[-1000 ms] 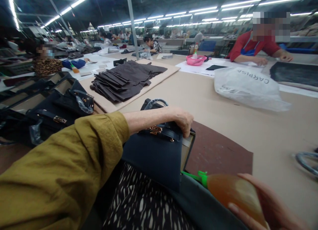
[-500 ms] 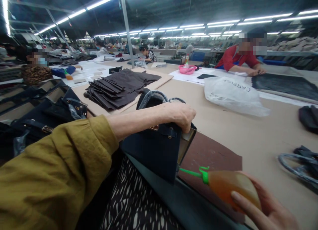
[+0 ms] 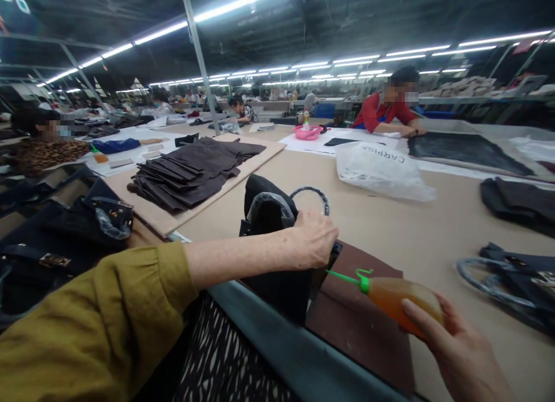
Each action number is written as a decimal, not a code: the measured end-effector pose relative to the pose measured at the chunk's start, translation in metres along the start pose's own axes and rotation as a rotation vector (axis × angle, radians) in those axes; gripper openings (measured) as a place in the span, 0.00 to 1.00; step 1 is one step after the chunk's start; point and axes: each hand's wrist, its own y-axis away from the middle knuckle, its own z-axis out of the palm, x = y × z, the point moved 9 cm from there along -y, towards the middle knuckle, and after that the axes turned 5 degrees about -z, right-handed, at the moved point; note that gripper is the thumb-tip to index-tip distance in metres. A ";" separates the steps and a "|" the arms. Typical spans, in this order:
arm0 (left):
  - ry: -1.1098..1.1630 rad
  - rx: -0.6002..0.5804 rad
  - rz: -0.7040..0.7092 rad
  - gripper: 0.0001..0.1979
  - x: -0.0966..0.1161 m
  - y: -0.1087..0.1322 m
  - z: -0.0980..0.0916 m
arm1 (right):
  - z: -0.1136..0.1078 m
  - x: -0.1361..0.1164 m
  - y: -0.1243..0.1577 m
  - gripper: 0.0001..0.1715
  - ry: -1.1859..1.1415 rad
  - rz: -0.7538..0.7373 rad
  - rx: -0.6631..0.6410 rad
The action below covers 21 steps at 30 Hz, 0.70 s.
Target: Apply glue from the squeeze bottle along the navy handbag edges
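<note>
A dark handbag [image 3: 281, 292] with plastic-wrapped handles stands tilted at the near table edge. My left hand [image 3: 315, 240] is closed on the bag's upper side edge; its fingertips are hidden behind the knuckles. In my right hand [image 3: 451, 338] lies a squeeze bottle [image 3: 405, 301] of amber liquid, its green nozzle pointing left. The nozzle tip reaches the bag's open side, just below my left hand; whether it touches, I cannot tell. Under the bottle is a brown sheet [image 3: 368, 338] on the table.
Dark cut pieces [image 3: 186, 173] are stacked on a board at the left. More dark bags [image 3: 65, 234] stand at the far left, another bag [image 3: 515, 280] lies right. A white plastic bag [image 3: 381, 168] and pink basket [image 3: 307, 131] are further back. Co-workers sit around the table.
The handbag has turned and tipped, its front clasp now out of sight, with my left hand still on it. The bottle has risen slightly with its nozzle at the bag. The view has shifted right.
</note>
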 end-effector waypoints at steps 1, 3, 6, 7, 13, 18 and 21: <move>-0.012 -0.022 0.014 0.15 0.003 0.001 0.002 | 0.002 0.000 0.003 0.39 0.004 0.056 -0.007; -0.029 -0.070 0.034 0.17 0.006 0.002 0.002 | 0.004 0.000 0.009 0.42 0.012 0.143 -0.011; -0.033 -0.135 0.041 0.21 0.005 0.006 -0.002 | 0.007 -0.005 0.016 0.41 0.027 0.167 -0.020; -0.030 -0.147 0.046 0.22 0.004 0.008 -0.003 | 0.008 -0.005 0.017 0.41 0.032 0.165 -0.022; -0.029 -0.202 0.101 0.13 0.007 0.025 -0.007 | 0.013 0.010 0.025 0.41 0.124 0.093 -0.032; 0.011 -0.279 0.109 0.11 0.004 0.036 -0.010 | 0.021 0.027 0.027 0.40 0.158 0.063 -0.079; 0.058 -0.308 0.079 0.12 -0.001 0.041 -0.009 | 0.021 0.030 0.026 0.40 0.174 0.061 -0.076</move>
